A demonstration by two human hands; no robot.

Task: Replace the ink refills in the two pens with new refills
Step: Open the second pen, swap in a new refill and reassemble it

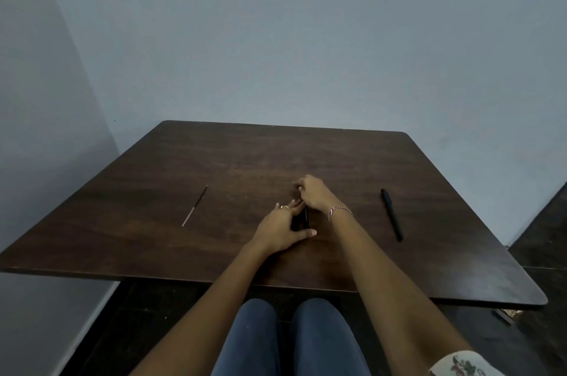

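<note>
A black pen [305, 217] stands out between my two hands at the middle of the dark wooden table [184, 253]. My left hand [280, 228] grips its near part, thumb stretched to the right. My right hand [314, 193] curls over the pen's far end, fingers bunched there; what they pinch is hidden. A second black pen [392, 214] lies alone to the right. A thin ink refill [195, 205] lies alone to the left, slanted.
Grey walls close the table in at the back and left. My knees in blue trousers [291, 339] sit under the near edge. A small dark object [503, 316] lies on the floor at the lower right.
</note>
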